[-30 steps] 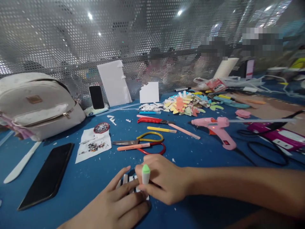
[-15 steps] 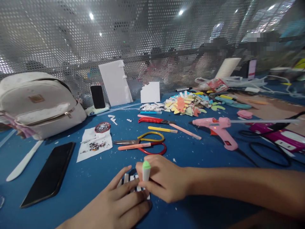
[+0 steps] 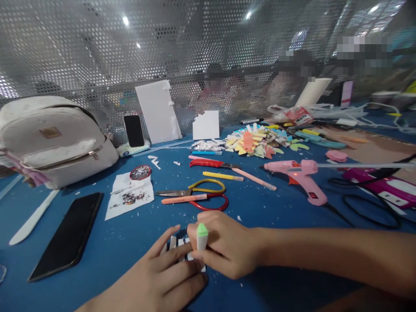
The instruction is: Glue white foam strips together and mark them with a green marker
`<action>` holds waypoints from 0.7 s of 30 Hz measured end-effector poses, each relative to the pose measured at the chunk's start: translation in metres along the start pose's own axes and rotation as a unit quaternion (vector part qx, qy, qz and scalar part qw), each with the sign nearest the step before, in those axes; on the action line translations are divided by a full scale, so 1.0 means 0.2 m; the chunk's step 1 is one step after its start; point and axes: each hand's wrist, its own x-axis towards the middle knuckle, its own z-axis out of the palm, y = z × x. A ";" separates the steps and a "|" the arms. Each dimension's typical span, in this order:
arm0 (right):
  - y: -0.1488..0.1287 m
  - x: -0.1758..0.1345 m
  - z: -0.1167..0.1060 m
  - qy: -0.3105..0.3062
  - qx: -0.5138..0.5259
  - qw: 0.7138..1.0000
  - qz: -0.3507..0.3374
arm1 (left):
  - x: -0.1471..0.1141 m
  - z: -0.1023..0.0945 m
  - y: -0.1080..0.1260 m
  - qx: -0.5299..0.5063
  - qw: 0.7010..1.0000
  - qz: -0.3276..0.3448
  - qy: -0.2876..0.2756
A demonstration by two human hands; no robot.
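My right hand (image 3: 224,245) is closed around a white marker (image 3: 202,242) that stands nearly upright. Its pale green end points up, and its lower end is hidden by the fingers. Beside it, my left hand (image 3: 169,273) lies palm down with the fingers spread. Those fingers rest on a small piece with white strips (image 3: 180,244), partly covered by both hands. Just beyond the hands lie scissors (image 3: 191,193) with one yellow and one red handle loop. An orange marker (image 3: 183,199) lies across them.
Left are a phone (image 3: 68,236), a white plastic knife (image 3: 34,219), a backpack (image 3: 55,141) and paper with dark crumbs (image 3: 113,203). Farther back are a red-handled cutter (image 3: 208,163) and paper scraps (image 3: 256,141). A pink glue gun (image 3: 302,173) with its cord lies right.
The marker's green end has shifted slightly right and toward me, with my right hand still around it. My left hand stays spread on the striped piece. The view has moved a little.
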 end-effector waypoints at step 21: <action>0.02 0.00 0.01 -0.004 -0.010 1.000 -0.001 | -0.02 0.01 -0.01 0.023 1.000 0.014 -0.005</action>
